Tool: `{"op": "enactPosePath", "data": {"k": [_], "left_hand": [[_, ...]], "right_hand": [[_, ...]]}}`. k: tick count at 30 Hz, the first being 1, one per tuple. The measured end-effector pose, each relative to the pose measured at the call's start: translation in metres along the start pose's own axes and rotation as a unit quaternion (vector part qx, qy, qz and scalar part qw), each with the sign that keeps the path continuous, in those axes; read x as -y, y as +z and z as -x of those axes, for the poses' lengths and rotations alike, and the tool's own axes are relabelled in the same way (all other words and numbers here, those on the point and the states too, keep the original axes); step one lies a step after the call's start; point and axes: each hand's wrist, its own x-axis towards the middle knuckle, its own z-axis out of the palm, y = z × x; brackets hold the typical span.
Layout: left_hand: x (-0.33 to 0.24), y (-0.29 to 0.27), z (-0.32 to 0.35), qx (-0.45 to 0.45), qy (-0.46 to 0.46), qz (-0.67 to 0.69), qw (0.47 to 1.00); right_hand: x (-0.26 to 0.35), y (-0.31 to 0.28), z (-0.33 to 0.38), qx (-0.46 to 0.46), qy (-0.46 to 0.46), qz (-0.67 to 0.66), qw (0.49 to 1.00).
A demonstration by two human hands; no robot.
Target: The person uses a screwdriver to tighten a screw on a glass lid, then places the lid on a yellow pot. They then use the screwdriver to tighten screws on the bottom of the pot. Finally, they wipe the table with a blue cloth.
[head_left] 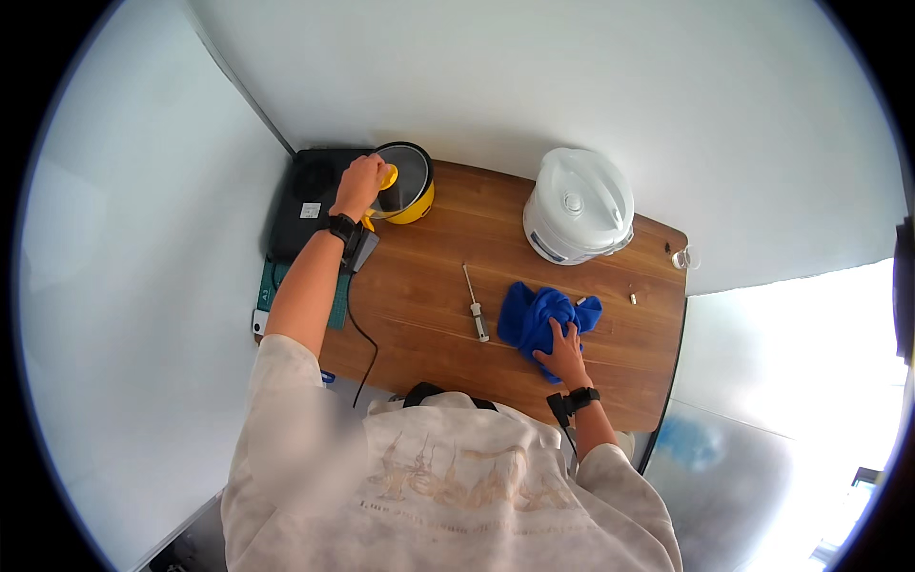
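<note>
At the back left of the wooden table, my left hand (360, 187) closes its fingers on the yellow knob of a glass lid (410, 170). The lid lies over a small yellow electric pot (414, 212) with a dark rim; whether it sits fully on the rim I cannot tell. My right hand (564, 355) rests with fingers apart on a crumpled blue cloth (536, 313) toward the front right. Left of the cloth lies a screwdriver (477, 313) with a grey and white handle, its shaft pointing away from me.
A white lidded pot (579, 208) stands at the back right, beyond the cloth. Near the right edge are a small clear glass (684, 257) and a small pale piece (632, 298). On the left are a black case (295, 221), a green cutting mat (337, 310) and a black cable (362, 334). Walls enclose the table's back and left.
</note>
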Motion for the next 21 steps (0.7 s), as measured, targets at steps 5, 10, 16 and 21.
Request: {"op": "enactPosePath", "data": {"k": [5, 10, 16, 21], "left_hand": [[0.022, 0.027, -0.025, 0.007, -0.010, -0.007, 1.000], [0.020, 0.045, -0.038, 0.038, -0.018, -0.053, 0.998], [0.027, 0.057, -0.037, 0.024, -0.026, -0.083, 0.996], [0.024, 0.053, -0.030, 0.018, -0.025, -0.064, 0.997]], "right_hand": [[-0.002, 0.006, -0.012, 0.007, 0.010, 0.010, 1.000], [0.001, 0.002, -0.016, 0.003, 0.026, 0.005, 1.000], [0.003, 0.007, -0.015, -0.022, 0.022, 0.010, 0.999], [0.008, -0.001, -0.017, -0.017, 0.005, 0.014, 1.000]]}}
